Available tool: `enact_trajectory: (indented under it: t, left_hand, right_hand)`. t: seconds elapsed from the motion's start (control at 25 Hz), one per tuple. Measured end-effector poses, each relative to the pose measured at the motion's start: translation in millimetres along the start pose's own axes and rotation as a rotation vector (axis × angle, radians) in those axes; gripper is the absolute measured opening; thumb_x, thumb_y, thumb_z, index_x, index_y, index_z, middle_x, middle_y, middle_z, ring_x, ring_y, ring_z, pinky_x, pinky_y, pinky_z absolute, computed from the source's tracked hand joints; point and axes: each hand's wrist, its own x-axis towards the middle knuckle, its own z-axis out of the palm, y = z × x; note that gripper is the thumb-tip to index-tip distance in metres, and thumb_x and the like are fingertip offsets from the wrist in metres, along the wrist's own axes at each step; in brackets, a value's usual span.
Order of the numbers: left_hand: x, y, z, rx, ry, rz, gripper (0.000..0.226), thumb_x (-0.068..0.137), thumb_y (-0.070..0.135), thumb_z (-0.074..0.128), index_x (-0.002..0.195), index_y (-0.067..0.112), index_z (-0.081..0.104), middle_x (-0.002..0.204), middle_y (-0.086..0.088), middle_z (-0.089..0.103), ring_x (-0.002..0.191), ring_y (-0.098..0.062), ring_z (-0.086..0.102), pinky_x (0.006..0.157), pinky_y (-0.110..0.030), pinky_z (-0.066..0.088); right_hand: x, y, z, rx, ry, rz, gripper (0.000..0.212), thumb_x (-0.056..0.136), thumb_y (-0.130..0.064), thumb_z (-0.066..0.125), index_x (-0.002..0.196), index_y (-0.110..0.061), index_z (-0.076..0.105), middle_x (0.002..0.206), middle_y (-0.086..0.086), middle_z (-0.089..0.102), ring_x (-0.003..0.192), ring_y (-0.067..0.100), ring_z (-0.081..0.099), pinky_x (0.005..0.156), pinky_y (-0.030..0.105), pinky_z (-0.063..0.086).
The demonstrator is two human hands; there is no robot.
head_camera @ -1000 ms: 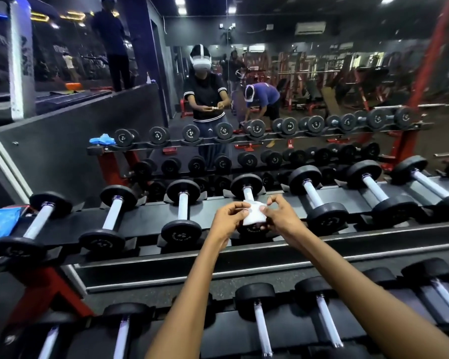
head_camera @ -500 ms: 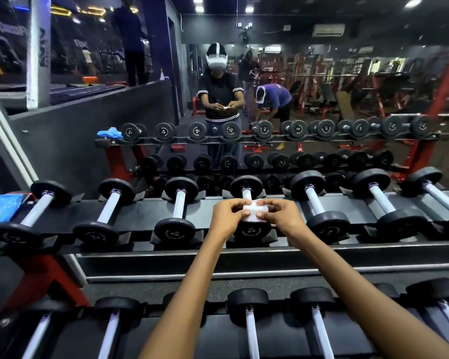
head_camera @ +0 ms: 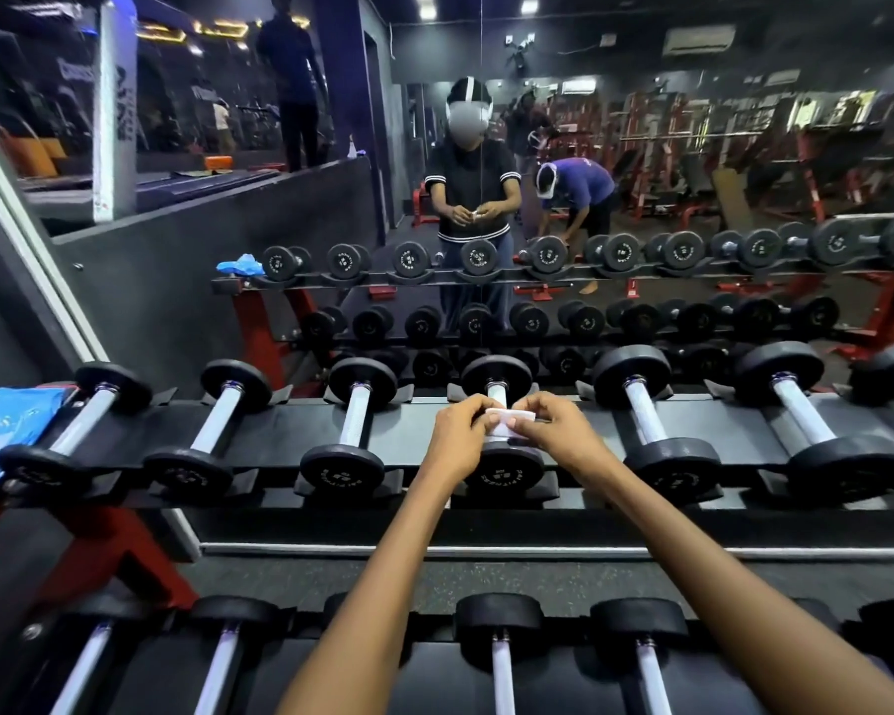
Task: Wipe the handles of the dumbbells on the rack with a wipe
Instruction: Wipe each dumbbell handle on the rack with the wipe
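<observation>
White and folded small, the wipe (head_camera: 507, 423) sits pinched between your two hands above the handle (head_camera: 497, 393) of the fourth dumbbell (head_camera: 501, 425) from the left on the upper rack (head_camera: 280, 430). Your left hand (head_camera: 458, 436) grips its left edge with curled fingers; your right hand (head_camera: 556, 430) pinches the right edge. Whether the wipe touches the handle, you cannot tell. Blue plastic packaging (head_camera: 6, 430) lies at the rack's far left end. Behind the rack, a mirror (head_camera: 692, 198) reflects you and more dumbbells.
</observation>
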Motion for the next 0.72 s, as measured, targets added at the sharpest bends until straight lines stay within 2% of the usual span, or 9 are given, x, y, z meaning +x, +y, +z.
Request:
enact_trajectory:
  t: [0.08,0.2,0.32,0.4,0.48,0.52,0.6,0.72]
  left_hand:
    - [8.4,-7.9,4.0,0.004,-0.024,-0.026,0.013,0.097,0.011,0.053,0.095,0.012,0.065,0.079,0.001,0.06,0.073,-0.01,0.053,0.063,-0.012,0.039]
    - [23.7,-31.9,5.7,0.042,0.017,-0.098,0.012,0.1,0.024,0.05,0.096,0.02,0.061,0.082,0.004,0.06,0.077,-0.014,0.055,0.069,-0.025,0.041]
    - [49.7,-68.7,2.9,0.172,0.207,-0.179,0.023,0.102,0.028,0.043,0.114,0.016,0.058,0.106,-0.002,0.062,0.09,-0.017,0.054,0.076,-0.029,0.038]
    - [73.6,-97.4,3.8,0.269,0.228,-0.195,0.031,0.102,0.024,0.041,0.128,0.013,0.052,0.129,-0.009,0.056,0.113,-0.023,0.052,0.093,-0.035,0.041]
    - [95.3,-123.3,10.9,0.394,0.136,-0.189,0.042,0.101,0.023,0.04,0.141,0.009,0.042,0.148,-0.009,0.042,0.136,-0.024,0.037,0.112,-0.037,0.029]
    - [101.2,-133.9,15.7,0.469,0.078,-0.18,0.048,0.102,0.025,0.04,0.146,0.008,0.036,0.154,-0.009,0.034,0.142,-0.023,0.028,0.117,-0.037,0.02]
    - [106.3,-153.7,27.6,0.647,-0.013,-0.148,0.057,0.102,0.033,0.037,0.152,0.01,0.024,0.16,-0.006,0.021,0.148,-0.019,0.014,0.121,-0.039,0.006]
    - [105.5,-173.3,41.2,0.786,0.035,-0.09,0.061,0.101,0.041,0.034,0.154,0.016,0.018,0.162,0.0,0.014,0.149,-0.016,0.006,0.121,-0.039,-0.002]
  right_hand:
    - [13.5,7.2,2.2,0.078,-0.048,0.053,0.017,0.084,0.002,0.065,0.099,0.003,0.061,0.083,0.012,0.065,0.067,0.014,0.064,0.061,0.019,0.054]
    - [34.1,20.8,0.3,0.018,0.031,0.096,0.006,0.081,0.003,0.064,0.082,-0.003,0.065,0.077,0.012,0.065,0.068,0.023,0.063,0.071,0.033,0.055]
    - [54.0,37.3,-9.4,-0.024,0.119,0.15,0.013,0.078,0.003,0.059,0.077,-0.008,0.066,0.075,0.007,0.066,0.065,0.019,0.065,0.075,0.037,0.055]
    - [65.5,49.4,-13.1,0.02,0.109,0.176,0.019,0.081,0.009,0.054,0.083,-0.006,0.065,0.076,0.009,0.065,0.059,0.018,0.065,0.07,0.033,0.057]
    - [77.4,65.5,-14.9,0.033,0.128,0.211,0.023,0.083,0.009,0.053,0.084,-0.01,0.066,0.078,0.011,0.065,0.06,0.02,0.064,0.069,0.036,0.057]
    - [81.9,73.5,-16.5,0.018,0.145,0.228,0.024,0.082,0.006,0.056,0.079,-0.015,0.067,0.078,0.01,0.066,0.062,0.02,0.064,0.073,0.04,0.057]
    - [91.3,90.2,-18.8,-0.018,0.154,0.277,0.027,0.079,0.004,0.058,0.073,-0.021,0.068,0.079,0.009,0.067,0.065,0.019,0.063,0.077,0.046,0.056]
    - [102.6,109.5,-17.5,-0.118,0.08,0.345,0.026,0.08,0.007,0.055,0.081,-0.017,0.067,0.084,0.011,0.067,0.065,0.023,0.062,0.07,0.041,0.056]
